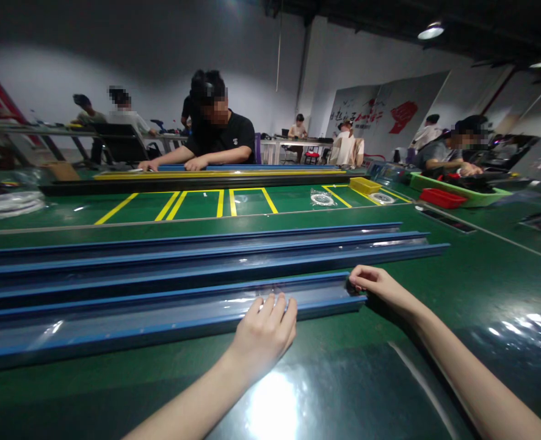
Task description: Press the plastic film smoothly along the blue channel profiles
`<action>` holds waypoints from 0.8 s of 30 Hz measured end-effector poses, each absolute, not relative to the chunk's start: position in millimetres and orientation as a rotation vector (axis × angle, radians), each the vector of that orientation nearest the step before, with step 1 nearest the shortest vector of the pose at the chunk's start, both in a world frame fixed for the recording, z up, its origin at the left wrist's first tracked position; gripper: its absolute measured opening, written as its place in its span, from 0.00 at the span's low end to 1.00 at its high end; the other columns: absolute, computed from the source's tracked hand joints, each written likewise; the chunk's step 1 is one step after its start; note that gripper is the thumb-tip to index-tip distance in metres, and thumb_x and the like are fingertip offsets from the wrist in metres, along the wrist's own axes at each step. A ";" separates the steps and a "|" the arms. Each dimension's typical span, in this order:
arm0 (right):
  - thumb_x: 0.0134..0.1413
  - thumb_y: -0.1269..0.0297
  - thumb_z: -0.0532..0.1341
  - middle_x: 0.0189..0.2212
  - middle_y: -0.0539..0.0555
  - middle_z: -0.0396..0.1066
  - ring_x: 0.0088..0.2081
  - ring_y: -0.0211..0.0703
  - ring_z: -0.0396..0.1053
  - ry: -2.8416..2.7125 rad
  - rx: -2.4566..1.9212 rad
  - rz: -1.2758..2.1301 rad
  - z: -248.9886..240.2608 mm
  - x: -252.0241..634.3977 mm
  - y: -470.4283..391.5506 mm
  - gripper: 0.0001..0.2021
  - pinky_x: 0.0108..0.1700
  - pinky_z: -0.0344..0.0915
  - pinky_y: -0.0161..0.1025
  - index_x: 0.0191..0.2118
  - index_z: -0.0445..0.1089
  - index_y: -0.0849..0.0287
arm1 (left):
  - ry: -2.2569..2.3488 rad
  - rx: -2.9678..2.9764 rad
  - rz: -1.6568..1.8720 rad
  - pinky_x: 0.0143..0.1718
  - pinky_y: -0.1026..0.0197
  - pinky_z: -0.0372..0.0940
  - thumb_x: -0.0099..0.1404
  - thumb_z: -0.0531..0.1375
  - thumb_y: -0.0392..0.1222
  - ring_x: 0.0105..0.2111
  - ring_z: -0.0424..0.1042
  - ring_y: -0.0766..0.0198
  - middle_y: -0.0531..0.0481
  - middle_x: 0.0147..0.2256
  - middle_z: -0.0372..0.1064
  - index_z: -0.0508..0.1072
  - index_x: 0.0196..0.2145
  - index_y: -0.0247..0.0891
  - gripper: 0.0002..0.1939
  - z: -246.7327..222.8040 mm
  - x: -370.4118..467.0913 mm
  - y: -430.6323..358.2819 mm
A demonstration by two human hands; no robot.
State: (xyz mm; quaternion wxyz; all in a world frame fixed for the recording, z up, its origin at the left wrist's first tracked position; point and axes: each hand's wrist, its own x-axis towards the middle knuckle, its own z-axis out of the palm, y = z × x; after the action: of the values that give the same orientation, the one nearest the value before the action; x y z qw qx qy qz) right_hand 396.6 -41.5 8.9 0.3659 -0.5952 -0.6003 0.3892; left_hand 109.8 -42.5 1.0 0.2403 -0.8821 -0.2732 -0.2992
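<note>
The long green tabletop [490,275] carries the work, and its glossy surface could let things slide, so I would work with the piece well supported along its length. Further blue-edged channels [234,259] lie across it beyond the hands; they are best left undisturbed. Nearer the person is the long, straight blue-edged channel with a shiny, see-through-looking trough [160,313], running leftward out of view, its right end between the hands. The left hand [267,330] lies over its near edge, fingers extended into the trough; I cannot tell whether the hidden thumb grips. Light, even pressure there should steady it without bending the wall. The right hand [372,282] is at the far corner of that end, fingers curled and thumb close to them; whether it grasps the rim is unclear. Small fingertip movements would suit this corner.
</note>
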 end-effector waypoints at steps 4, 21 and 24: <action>0.44 0.55 0.58 0.20 0.48 0.60 0.25 0.34 0.57 -1.567 -1.537 1.003 7.7 396.5 -40.0 0.13 0.30 0.53 0.34 0.23 0.63 0.60 | -0.761 -2.432 -0.806 0.32 0.60 0.60 0.58 0.51 0.36 0.32 0.68 0.62 0.45 0.33 0.69 0.68 0.39 0.32 0.12 1.4 109.2 -42.7; 0.42 0.56 0.59 0.20 0.48 0.61 0.24 0.34 0.57 -1.591 -1.587 0.981 3.4 396.4 -38.7 0.12 0.28 0.54 0.33 0.23 0.63 0.61 | -0.772 -2.459 -0.792 0.30 0.60 0.58 0.57 0.51 0.36 0.29 0.67 0.62 0.47 0.30 0.68 0.67 0.39 0.32 0.12 0.9 108.5 -41.6; 0.43 0.56 0.59 0.21 0.48 0.61 0.25 0.34 0.57 -1.604 -1.590 0.989 2.9 397.0 -38.8 0.12 0.29 0.54 0.33 0.23 0.63 0.61 | -0.783 -2.461 -0.795 0.29 0.60 0.58 0.57 0.51 0.35 0.28 0.66 0.63 0.48 0.29 0.68 0.67 0.39 0.32 0.12 0.5 108.8 -41.6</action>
State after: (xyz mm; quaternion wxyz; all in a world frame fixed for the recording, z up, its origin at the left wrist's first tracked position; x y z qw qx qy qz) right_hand 397.0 -38.8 2.9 0.3317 -0.6084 -0.6136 0.3786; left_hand 108.8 -41.6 0.5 0.2181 -0.8888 -0.2828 -0.2871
